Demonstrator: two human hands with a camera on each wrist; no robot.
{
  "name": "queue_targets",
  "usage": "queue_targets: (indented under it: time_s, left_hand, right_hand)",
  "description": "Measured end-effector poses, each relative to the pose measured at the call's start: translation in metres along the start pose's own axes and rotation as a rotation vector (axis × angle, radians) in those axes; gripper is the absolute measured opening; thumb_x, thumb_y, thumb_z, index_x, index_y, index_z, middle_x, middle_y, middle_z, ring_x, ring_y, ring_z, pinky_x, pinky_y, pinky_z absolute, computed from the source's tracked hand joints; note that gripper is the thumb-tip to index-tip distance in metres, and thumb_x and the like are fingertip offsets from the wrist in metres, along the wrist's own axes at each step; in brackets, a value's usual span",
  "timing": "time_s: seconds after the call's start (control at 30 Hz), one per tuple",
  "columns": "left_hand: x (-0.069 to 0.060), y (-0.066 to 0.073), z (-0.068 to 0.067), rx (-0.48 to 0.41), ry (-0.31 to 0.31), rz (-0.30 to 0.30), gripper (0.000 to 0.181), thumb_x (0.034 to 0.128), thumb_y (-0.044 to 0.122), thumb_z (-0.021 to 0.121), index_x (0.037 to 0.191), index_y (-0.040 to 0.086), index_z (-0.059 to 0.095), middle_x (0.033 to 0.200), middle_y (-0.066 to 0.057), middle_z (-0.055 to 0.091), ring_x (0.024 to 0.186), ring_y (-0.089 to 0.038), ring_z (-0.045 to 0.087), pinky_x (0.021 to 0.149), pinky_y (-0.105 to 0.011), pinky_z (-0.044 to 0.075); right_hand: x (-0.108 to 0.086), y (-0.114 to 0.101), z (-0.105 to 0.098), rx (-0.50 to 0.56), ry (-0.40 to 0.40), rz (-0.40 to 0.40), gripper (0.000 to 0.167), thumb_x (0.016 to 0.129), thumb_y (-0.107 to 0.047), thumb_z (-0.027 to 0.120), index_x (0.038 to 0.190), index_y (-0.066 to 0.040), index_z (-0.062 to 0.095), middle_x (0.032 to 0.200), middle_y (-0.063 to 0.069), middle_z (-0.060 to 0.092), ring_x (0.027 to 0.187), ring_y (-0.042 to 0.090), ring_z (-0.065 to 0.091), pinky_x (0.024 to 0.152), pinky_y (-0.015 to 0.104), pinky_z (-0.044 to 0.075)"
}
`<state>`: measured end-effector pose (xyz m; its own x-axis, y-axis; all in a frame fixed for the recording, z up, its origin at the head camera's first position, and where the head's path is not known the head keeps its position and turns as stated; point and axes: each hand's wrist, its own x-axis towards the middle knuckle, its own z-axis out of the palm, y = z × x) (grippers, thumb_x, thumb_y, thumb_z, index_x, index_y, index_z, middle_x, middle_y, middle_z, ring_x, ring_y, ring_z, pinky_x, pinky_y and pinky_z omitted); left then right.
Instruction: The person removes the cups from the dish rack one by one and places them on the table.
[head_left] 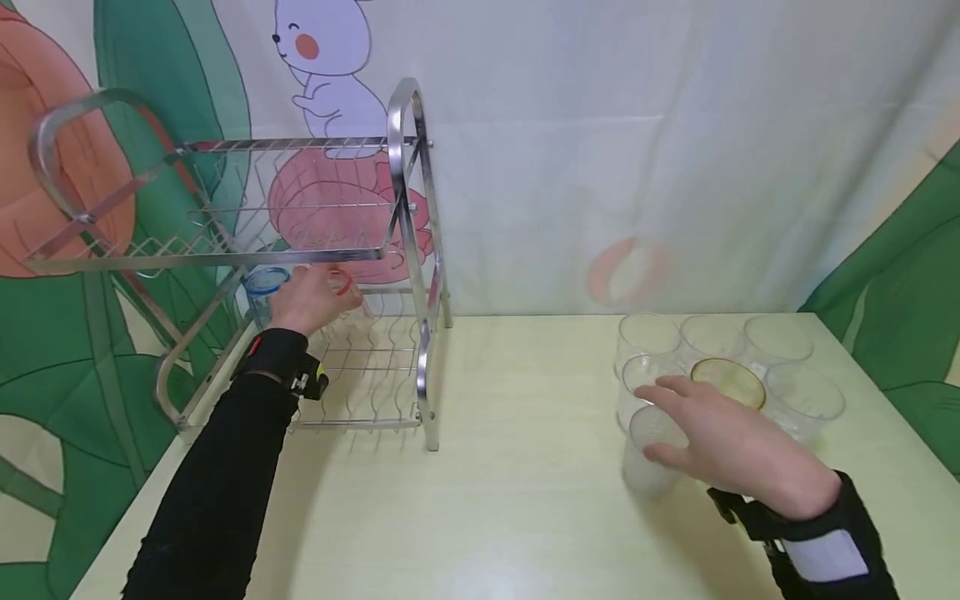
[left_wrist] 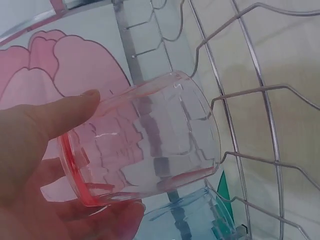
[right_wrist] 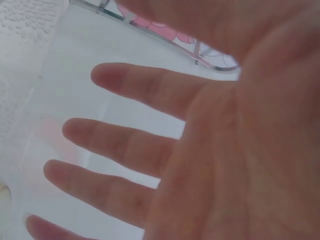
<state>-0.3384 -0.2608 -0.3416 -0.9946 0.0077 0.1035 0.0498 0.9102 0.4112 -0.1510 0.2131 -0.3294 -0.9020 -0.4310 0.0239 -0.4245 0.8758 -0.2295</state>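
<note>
On the lower tier of the metal dish rack (head_left: 422, 342), my left hand (head_left: 306, 302) grips a clear glass with a pink-red rim (left_wrist: 145, 140). Its thumb lies on one side near the rim and its fingers on the other. The glass's far end is at the rack's wires. Beside it stands a blue glass (head_left: 266, 282), partly seen in the left wrist view. Over at the right, my right hand (head_left: 723, 437) is above a group of glasses, fingers spread and straight. A frosted-looking glass (head_left: 651, 467) is nearest its thumb, and an amber-rimmed glass (head_left: 727, 382) lies partly behind the hand.
Several clear glasses (head_left: 648, 335) stand close together at the table's back right. The rack's upper tier (head_left: 225, 257) overhangs the left hand. A white patterned curtain (head_left: 540, 167) hangs behind the pale table (head_left: 510, 467).
</note>
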Motion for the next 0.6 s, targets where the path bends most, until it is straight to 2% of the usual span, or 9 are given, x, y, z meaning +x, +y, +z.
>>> queue_targets:
  time_s: [0.07,0.2,0.27,0.33,0.43,0.5,0.53,0.57,0.6]
  left_hand:
    - [-0.005,0.0,-0.002,-0.02,0.015,0.015,0.051,0.0911,0.044,0.065,0.129,0.01,0.055,0.129,-0.025,0.048,0.111,-0.047,0.045,0.089,-0.067,0.034]
    - [-0.017,-0.002,-0.007,-0.08,0.037,0.02,0.061,0.0889,0.054,0.064,0.131,0.011,0.055,0.128,-0.019,0.053,0.114,-0.043,0.047,0.094,-0.065,0.034]
    - [-0.013,-0.017,0.0,-0.121,0.052,0.022,0.07,0.085,0.062,0.064,0.136,0.015,0.052,0.13,-0.016,0.052,0.118,-0.042,0.045,0.095,-0.066,0.032]
    - [-0.002,-0.042,0.011,-0.15,0.057,0.007,0.079,0.081,0.067,0.065,0.142,0.02,0.046,0.135,-0.015,0.049,0.121,-0.043,0.043,0.095,-0.068,0.031]
    - [0.032,-0.102,0.049,-0.129,0.162,0.01,0.082,0.076,0.075,0.061,0.144,0.034,0.042,0.136,-0.006,0.05,0.118,-0.035,0.047,0.088,-0.062,0.038]
    - [0.046,-0.131,0.068,-0.127,0.221,0.023,0.081,0.0769,0.075,0.06,0.146,0.038,0.038,0.138,-0.005,0.05,0.118,-0.034,0.048,0.088,-0.06,0.039]
    - [0.049,-0.141,0.075,-0.146,0.237,0.028,0.081,0.0771,0.073,0.063,0.146,0.04,0.037,0.139,-0.004,0.049,0.119,-0.034,0.048,0.089,-0.06,0.039]
    - [0.045,-0.141,0.076,-0.168,0.259,0.021,0.079,0.0771,0.072,0.063,0.145,0.041,0.037,0.137,-0.003,0.05,0.119,-0.031,0.048,0.085,-0.058,0.041]
    - [0.035,-0.132,0.07,-0.212,0.261,0.016,0.079,0.0777,0.071,0.064,0.146,0.04,0.037,0.138,-0.004,0.051,0.119,-0.032,0.049,0.083,-0.059,0.042]
  right_hand:
    - [-0.002,0.0,-0.002,0.01,0.011,0.0,0.061,0.086,-0.031,0.075,0.137,-0.005,0.054,0.134,0.024,0.052,0.118,0.044,0.052,0.089,0.056,0.049]
    - [-0.005,-0.001,-0.006,0.027,0.034,-0.013,0.06,0.087,-0.03,0.075,0.137,-0.004,0.054,0.133,0.022,0.053,0.12,0.043,0.051,0.093,0.058,0.045]
    - [-0.006,-0.002,-0.007,0.034,0.043,-0.021,0.06,0.087,-0.03,0.074,0.137,-0.004,0.054,0.133,0.023,0.053,0.121,0.044,0.05,0.095,0.059,0.044]
    - [-0.006,-0.002,-0.009,0.038,0.056,-0.027,0.06,0.088,-0.03,0.073,0.138,-0.004,0.053,0.133,0.022,0.053,0.122,0.044,0.049,0.096,0.059,0.043]
    - [-0.005,-0.003,-0.012,0.038,0.08,-0.037,0.06,0.089,-0.031,0.072,0.139,-0.005,0.051,0.134,0.022,0.053,0.123,0.043,0.047,0.097,0.059,0.041]
    - [-0.004,-0.003,-0.014,0.035,0.097,-0.051,0.06,0.09,-0.032,0.072,0.139,-0.006,0.051,0.134,0.02,0.053,0.124,0.042,0.047,0.098,0.058,0.041]
    - [-0.003,-0.004,-0.015,0.035,0.105,-0.06,0.059,0.09,-0.032,0.072,0.139,-0.006,0.052,0.134,0.019,0.053,0.124,0.042,0.048,0.098,0.058,0.041]
    - [-0.003,-0.004,-0.016,0.035,0.109,-0.067,0.059,0.09,-0.032,0.071,0.139,-0.006,0.052,0.134,0.019,0.054,0.124,0.041,0.048,0.099,0.058,0.041]
    - [-0.002,-0.004,-0.016,0.036,0.112,-0.072,0.058,0.09,-0.032,0.071,0.139,-0.006,0.052,0.134,0.019,0.054,0.124,0.041,0.048,0.099,0.058,0.041]
